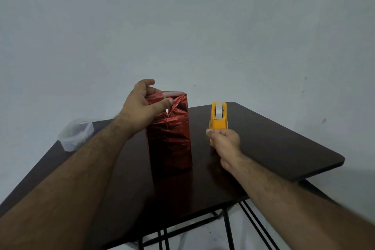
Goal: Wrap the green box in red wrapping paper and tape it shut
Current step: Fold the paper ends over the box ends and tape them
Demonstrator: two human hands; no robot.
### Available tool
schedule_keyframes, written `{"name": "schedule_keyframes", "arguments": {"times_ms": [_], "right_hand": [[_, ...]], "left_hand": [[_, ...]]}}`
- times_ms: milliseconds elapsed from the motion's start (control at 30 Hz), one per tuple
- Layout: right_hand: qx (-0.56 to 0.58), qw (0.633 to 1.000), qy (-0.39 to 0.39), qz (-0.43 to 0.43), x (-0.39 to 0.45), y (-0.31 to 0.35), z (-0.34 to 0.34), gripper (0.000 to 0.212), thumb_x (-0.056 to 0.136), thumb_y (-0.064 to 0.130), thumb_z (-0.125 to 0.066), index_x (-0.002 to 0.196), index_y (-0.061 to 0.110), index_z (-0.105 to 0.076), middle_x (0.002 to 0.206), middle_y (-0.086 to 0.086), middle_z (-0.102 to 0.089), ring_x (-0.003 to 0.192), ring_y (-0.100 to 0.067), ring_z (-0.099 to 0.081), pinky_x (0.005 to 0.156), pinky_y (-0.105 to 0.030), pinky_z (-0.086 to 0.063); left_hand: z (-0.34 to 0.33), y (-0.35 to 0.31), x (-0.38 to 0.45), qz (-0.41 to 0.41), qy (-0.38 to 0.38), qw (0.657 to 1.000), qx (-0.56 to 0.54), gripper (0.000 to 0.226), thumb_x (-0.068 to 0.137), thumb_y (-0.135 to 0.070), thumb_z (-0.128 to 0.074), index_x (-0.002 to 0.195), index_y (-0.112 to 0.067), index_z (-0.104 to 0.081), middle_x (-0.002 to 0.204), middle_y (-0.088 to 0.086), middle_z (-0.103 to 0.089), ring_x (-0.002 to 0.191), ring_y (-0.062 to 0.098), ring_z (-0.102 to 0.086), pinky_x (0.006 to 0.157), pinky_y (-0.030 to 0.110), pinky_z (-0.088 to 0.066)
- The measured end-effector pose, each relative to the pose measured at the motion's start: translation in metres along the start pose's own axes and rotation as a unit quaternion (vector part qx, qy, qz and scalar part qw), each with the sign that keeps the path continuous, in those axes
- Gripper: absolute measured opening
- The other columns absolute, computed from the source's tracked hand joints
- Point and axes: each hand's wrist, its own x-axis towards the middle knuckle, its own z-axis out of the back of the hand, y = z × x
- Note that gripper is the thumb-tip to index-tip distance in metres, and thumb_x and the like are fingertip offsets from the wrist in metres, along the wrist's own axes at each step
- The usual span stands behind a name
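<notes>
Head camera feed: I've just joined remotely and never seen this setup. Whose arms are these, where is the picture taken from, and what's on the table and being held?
There is no machine here: these are a person's two bare arms, seen from one wide-angle camera worn on the head, looking forward and down. The left hand holds the top of the wrapped box, which stands upright on the dark table in shiny red wrapping paper; a sliver of green shows at its top. The right hand has its grip closed on a yellow tape dispenser, to the right of the box and apart from it. A clear plastic container sits at the table's far left edge.
</notes>
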Motion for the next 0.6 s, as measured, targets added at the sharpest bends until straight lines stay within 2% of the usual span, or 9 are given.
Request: {"name": "schedule_keyframes", "arguments": {"times_ms": [67,133,167,233,300,400,500,600], "right_hand": [[0.013,0.997,0.046,0.064,-0.008,0.017,0.002,0.012,0.091,0.019,-0.082,0.084,0.01,-0.077,0.087,0.005,-0.077,0.087,-0.008,-0.07,0.077,-0.03,-0.055],[0.014,0.986,0.108,0.129,-0.005,0.051,0.0,0.017,0.092,0.019,-0.08,0.08,0.009,-0.074,0.077,0.007,-0.073,0.075,-0.002,-0.064,0.068,-0.025,-0.048],[0.007,0.976,0.147,0.158,-0.002,0.072,-0.001,0.021,0.093,0.021,-0.08,0.076,0.012,-0.071,0.076,0.005,-0.07,0.074,-0.004,-0.062,0.067,-0.026,-0.046],[-0.034,0.95,0.245,0.19,0.004,0.12,-0.009,0.026,0.092,0.025,-0.08,0.07,0.02,-0.067,0.081,0.006,-0.069,0.089,-0.009,-0.063,0.074,-0.032,-0.046],[-0.121,0.91,0.342,0.202,0.006,0.164,-0.022,0.026,0.091,0.025,-0.081,0.069,0.022,-0.068,0.086,0.014,-0.072,0.1,-0.008,-0.063,0.081,-0.034,-0.044],[-0.26,0.837,0.431,0.214,0.002,0.208,-0.052,0.013,0.091,0.021,-0.079,0.079,0.024,-0.074,0.09,0.015,-0.072,0.097,-0.006,-0.058,0.086,-0.035,-0.037],[-0.355,0.766,0.499,0.193,0.002,0.23,-0.077,0.009,0.093,0.022,-0.077,0.087,0.029,-0.076,0.094,0.013,-0.069,0.097,-0.009,-0.055,0.089,-0.037,-0.034],[-0.432,0.71,0.522,0.193,0.001,0.246,-0.096,0.007,0.095,0.028,-0.075,0.089,0.032,-0.074,0.092,0.013,-0.069,0.096,-0.01,-0.058,0.087,-0.038,-0.034]], "left_hand": [[0.0,0.0,0.0,-0.001,0.004,1.0,-0.003,0.079,0.086,-0.04,-0.086,0.152,-0.025,-0.045,0.126,-0.006,-0.064,0.115,0.01,-0.065,0.096,0.031,-0.057],[0.001,0.0,0.001,0.0,0.01,1.0,0.003,0.081,0.086,-0.041,-0.087,0.153,-0.025,-0.044,0.126,-0.009,-0.063,0.117,0.008,-0.063,0.096,0.028,-0.055],[0.001,0.0,0.001,0.002,0.014,1.0,0.004,0.083,0.085,-0.043,-0.088,0.152,-0.026,-0.044,0.126,-0.01,-0.063,0.118,0.008,-0.063,0.098,0.03,-0.055],[0.004,0.002,0.002,0.004,0.018,1.0,0.011,0.091,0.077,-0.054,-0.088,0.152,-0.028,-0.044,0.125,-0.012,-0.064,0.118,0.009,-0.064,0.103,0.038,-0.056],[0.006,0.004,0.002,0.009,0.02,1.0,0.016,0.098,0.068,-0.064,-0.086,0.151,-0.032,-0.044,0.125,-0.015,-0.064,0.119,0.01,-0.064,0.105,0.043,-0.056],[0.008,0.005,0.002,0.01,0.026,0.999,0.019,0.099,0.065,-0.07,-0.085,0.149,-0.037,-0.043,0.124,-0.017,-0.065,0.119,0.01,-0.066,0.104,0.046,-0.056],[0.007,0.007,0.002,0.009,0.038,0.999,0.014,0.094,0.066,-0.07,-0.086,0.145,-0.039,-0.045,0.122,-0.016,-0.069,0.115,0.011,-0.07,0.1,0.048,-0.059],[0.008,0.008,0.003,0.007,0.04,0.999,0.017,0.083,0.067,-0.071,-0.086,0.136,-0.042,-0.049,0.119,-0.016,-0.07,0.11,0.01,-0.072,0.096,0.048,-0.061]]}}
